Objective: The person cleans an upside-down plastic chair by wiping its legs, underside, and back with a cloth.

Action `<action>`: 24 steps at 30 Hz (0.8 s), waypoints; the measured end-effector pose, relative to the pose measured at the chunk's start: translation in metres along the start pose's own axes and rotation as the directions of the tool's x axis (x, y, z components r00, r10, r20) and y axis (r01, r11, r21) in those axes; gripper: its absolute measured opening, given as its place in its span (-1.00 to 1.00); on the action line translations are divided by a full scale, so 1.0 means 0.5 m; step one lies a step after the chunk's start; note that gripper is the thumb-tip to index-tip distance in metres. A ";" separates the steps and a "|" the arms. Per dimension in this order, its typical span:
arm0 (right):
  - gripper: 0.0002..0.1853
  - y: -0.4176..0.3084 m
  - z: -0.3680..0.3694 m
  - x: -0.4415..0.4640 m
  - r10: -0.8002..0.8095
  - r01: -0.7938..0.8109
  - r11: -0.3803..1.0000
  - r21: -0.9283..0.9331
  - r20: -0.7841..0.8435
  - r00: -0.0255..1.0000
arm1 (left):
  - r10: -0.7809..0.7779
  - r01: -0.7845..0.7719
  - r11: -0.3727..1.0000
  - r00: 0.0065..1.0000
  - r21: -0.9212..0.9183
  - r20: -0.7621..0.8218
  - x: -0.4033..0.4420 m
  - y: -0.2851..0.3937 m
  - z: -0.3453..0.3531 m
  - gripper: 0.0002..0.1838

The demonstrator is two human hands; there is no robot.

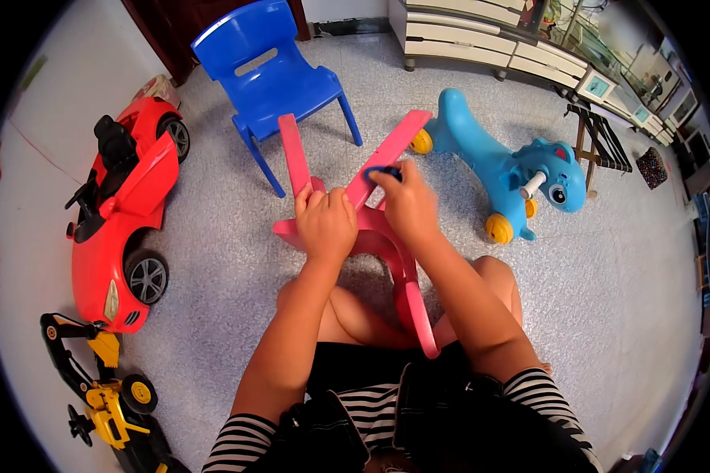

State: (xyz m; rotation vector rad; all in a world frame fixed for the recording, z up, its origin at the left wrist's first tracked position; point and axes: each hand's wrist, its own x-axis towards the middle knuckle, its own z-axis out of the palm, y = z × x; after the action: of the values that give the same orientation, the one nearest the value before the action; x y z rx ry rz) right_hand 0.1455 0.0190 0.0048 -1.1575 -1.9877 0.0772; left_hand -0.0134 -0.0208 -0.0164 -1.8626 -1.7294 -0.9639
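A pink plastic child's chair (386,244) lies tipped over in front of my lap, two of its legs pointing away from me. My left hand (326,223) is closed over the chair's edge near the base of the left leg. In my right hand (406,201) is a small dark blue object (383,171), pressed against the chair's right leg (390,151). Its kind cannot be made out, as my fingers cover most of it.
A blue plastic chair (280,83) stands ahead. At left are a red toy car (134,213) and a yellow toy excavator (110,410). A blue ride-on toy (481,150) and a folding stool (599,142) stand right, below a white cabinet (465,51).
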 end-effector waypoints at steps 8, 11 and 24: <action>-0.73 -0.047 0.002 -0.034 -0.069 0.070 0.996 0.048 -0.021 0.997 | -0.022 0.022 0.999 1.000 -0.029 -0.018 -0.003 -0.002 -0.002 -0.85; -0.72 -0.023 -0.004 -0.035 -0.101 0.098 0.993 0.064 0.036 0.994 | 0.004 -0.004 1.000 1.000 -0.004 0.014 0.005 0.001 -0.006 -0.85; -0.72 -0.037 -0.003 -0.031 -0.169 0.171 0.983 -0.069 0.040 0.985 | -0.019 0.019 1.000 1.000 -0.013 0.010 0.001 0.003 -0.002 -0.86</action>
State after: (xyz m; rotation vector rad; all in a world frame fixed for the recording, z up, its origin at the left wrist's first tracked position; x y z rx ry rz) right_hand 0.1373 -0.0038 0.0043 -1.0325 -2.1266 -0.0645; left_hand -0.0124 -0.0215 -0.0153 -1.8660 -1.7535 -0.9772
